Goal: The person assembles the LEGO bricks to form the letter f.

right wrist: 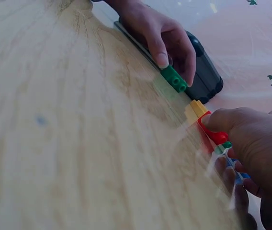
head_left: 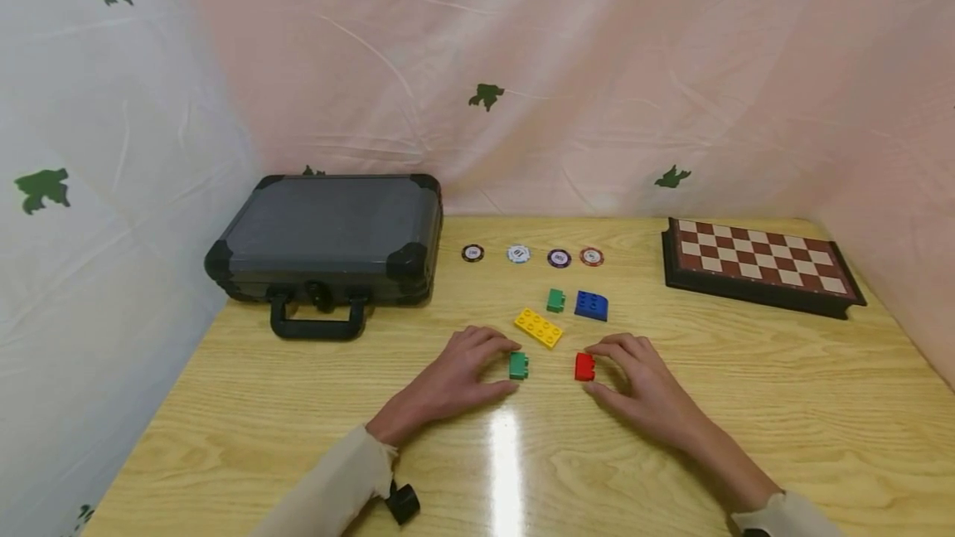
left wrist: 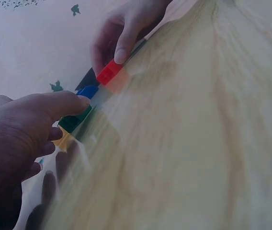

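On the table in the head view, my left hand curves around a green toy brick. Its thumb and index fingertip stand at opposite ends of the brick, with small gaps showing. To the right, my right hand is spread the same way about a red toy brick, fingertips right at its ends. The right wrist view shows the green brick with studs facing sideways. In the left wrist view the red brick sits below the right thumb. Just beyond lie a yellow brick, a second green brick and a blue brick.
A dark grey case with a black handle stands at the back left. Several poker chips, among them a red-edged chip, lie in a row behind the bricks. A folded chessboard is at the back right, before a cloth backdrop.
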Demonstrator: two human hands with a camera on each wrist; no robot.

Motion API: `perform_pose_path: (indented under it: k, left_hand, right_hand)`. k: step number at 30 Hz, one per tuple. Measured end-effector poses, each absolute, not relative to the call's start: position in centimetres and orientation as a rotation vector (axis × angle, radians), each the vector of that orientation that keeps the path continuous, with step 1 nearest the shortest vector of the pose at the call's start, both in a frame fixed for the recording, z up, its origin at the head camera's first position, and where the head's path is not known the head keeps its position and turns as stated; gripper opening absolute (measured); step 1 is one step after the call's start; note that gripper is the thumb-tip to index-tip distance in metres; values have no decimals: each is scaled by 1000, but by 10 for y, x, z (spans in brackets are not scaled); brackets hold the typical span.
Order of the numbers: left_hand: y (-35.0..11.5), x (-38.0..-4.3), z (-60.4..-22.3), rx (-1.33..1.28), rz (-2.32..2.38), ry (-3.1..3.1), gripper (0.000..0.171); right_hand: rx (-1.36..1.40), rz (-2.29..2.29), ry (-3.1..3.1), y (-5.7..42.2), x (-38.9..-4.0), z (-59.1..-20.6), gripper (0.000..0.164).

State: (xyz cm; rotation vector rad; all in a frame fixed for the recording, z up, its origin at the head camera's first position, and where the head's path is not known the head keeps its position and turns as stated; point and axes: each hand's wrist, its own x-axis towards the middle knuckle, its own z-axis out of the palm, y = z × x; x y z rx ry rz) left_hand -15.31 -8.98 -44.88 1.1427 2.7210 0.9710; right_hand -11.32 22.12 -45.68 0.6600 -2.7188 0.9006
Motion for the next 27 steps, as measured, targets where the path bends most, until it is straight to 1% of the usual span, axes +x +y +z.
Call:
perform_pose_path:
  k: [7,15,27]
  left_hand:
    - [-85,-154,-447,1102,938,2715,45]
    - [-82,-155,-447,1121,912,2734,40]
    - [-81,-157,-449,1151,900,2734,41]
  right_hand:
    - [674,877,-2688,220,-114,-458,38]
    - [676,861,-2683,220,-114,-459,37]
    - [671,890,-2696,220,-114,-458,35]
